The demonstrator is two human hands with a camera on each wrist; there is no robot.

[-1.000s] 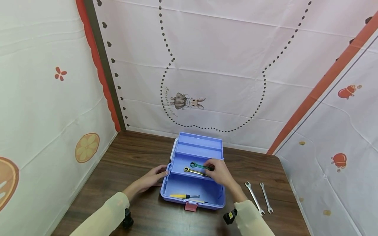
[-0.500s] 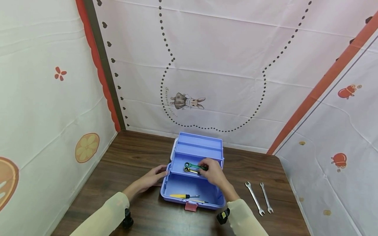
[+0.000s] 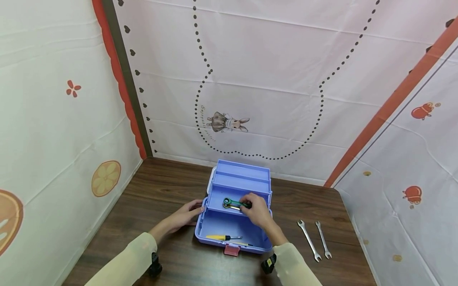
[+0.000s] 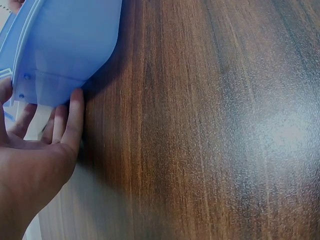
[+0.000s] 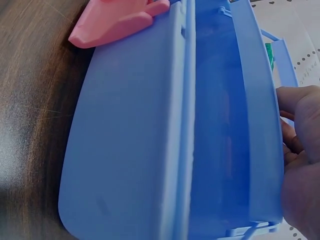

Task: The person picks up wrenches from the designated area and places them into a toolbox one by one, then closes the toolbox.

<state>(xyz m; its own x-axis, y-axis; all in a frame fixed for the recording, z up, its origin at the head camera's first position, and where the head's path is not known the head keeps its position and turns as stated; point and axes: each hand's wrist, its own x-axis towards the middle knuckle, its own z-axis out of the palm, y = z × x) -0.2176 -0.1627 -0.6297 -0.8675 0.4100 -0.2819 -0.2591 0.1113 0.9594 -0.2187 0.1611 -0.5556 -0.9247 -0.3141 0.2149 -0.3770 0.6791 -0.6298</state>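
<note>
A blue toolbox point(image 3: 234, 250) stands open on the table, its stepped trays raised at the back. My right hand point(image 3: 257, 208) is over the front tray and pinches the right end of a green ratcheting wrench point(image 3: 234, 201). Just in front of it in that tray lies a yellow ratcheting wrench point(image 3: 234, 207), partly hidden by the green one and by my fingers. My left hand point(image 3: 182, 216) rests against the toolbox's left side, thumb at the rim, fingers loosely extended along the outer wall in the left wrist view. In the right wrist view my fingertips are hidden behind the tray wall.
A yellow-handled screwdriver point(image 3: 216, 237) and a thin yellow tool point(image 3: 243, 244) lie in the toolbox's bottom. Two silver open-end wrenches point(image 3: 309, 241) lie on the table to the right. The pink latch point(image 3: 231, 250) hangs at the front. Printed cloth point(image 3: 272, 119) walls the table in.
My right hand has moved left with the green wrench, then slightly toward the front, so the green wrench now lies close against the yellow one. The left hand has stayed in place.
</note>
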